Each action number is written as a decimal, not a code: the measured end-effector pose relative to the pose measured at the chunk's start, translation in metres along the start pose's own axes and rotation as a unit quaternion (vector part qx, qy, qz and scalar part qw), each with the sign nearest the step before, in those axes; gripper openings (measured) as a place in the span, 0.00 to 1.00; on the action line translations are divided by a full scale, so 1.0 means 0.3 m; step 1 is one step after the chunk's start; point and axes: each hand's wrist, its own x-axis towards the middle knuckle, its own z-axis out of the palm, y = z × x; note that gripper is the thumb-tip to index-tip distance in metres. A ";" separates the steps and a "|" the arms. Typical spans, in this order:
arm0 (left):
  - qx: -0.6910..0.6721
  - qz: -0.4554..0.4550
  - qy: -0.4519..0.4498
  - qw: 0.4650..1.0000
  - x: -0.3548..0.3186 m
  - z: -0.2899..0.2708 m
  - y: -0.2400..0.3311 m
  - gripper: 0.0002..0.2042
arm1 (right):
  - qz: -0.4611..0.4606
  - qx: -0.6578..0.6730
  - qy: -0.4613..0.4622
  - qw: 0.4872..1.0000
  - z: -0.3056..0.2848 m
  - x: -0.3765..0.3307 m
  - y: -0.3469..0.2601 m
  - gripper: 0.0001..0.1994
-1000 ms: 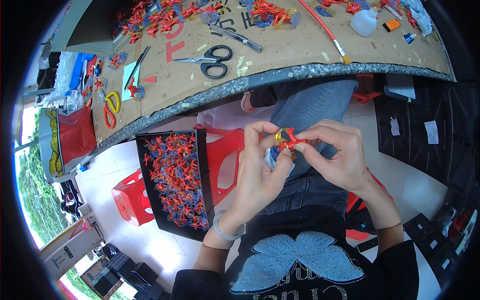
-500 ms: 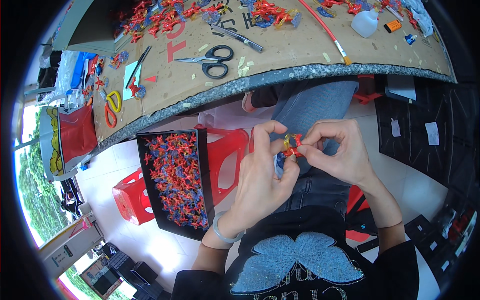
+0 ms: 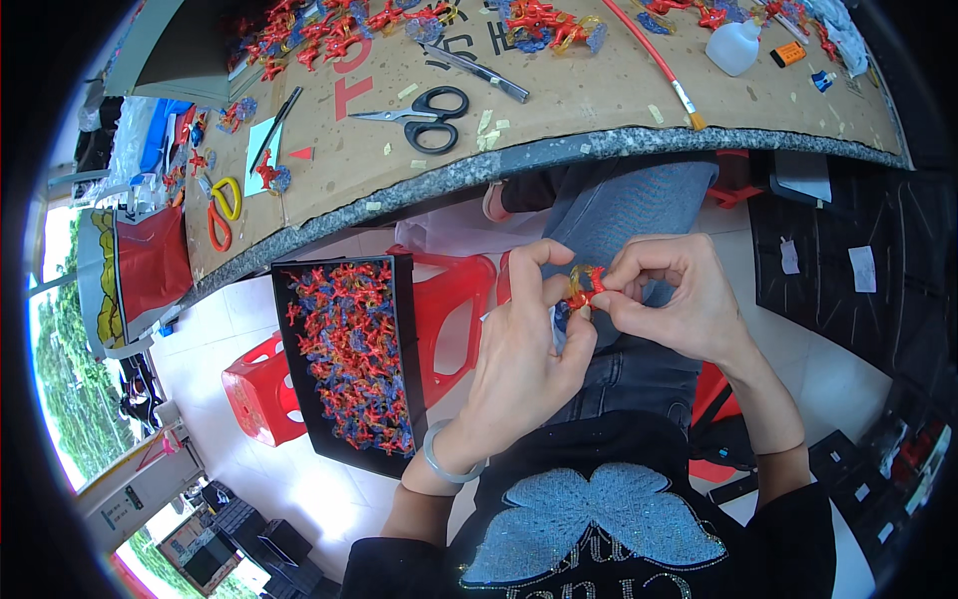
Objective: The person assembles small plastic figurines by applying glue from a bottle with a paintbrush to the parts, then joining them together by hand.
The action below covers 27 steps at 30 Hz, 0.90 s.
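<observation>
A small plastic figure [image 3: 583, 292], red with yellow and blue see-through parts, is held over my lap between both hands. My left hand [image 3: 524, 349] pinches its lower blue part between thumb and fingers, with the index finger raised and bent. Thumb and index finger of my right hand [image 3: 679, 299] are closed on the red part at its upper right. My fingers hide some of the figure. To the left of my left hand, many similar figures [image 3: 344, 349] fill a black box [image 3: 407, 334].
The box rests on red plastic stools [image 3: 261, 394]. On the cardboard-covered table [image 3: 569, 110] lie black-handled scissors [image 3: 429, 120], a cutter knife [image 3: 479, 74], a red brush [image 3: 654, 65], a white bottle [image 3: 732, 50], orange-and-yellow scissors [image 3: 226, 213] and more figures [image 3: 559, 25]. Its stone edge [image 3: 599, 148] runs beyond my hands.
Both hands stay nearly in place, still gripping the figure. The figure looks slightly turned between the fingers.
</observation>
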 end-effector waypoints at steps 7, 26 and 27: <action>0.007 0.006 0.005 1.000 -0.002 0.006 0.000 0.23 | -0.023 -0.004 0.018 1.000 0.009 0.011 0.004 0.06; -0.073 -0.066 -0.026 0.995 0.017 0.013 -0.044 0.21 | -0.018 -0.048 0.014 0.999 0.007 0.032 0.032 0.06; -0.070 -0.067 -0.024 0.995 0.017 0.013 -0.044 0.20 | -0.011 -0.054 0.011 0.998 0.007 0.034 0.028 0.06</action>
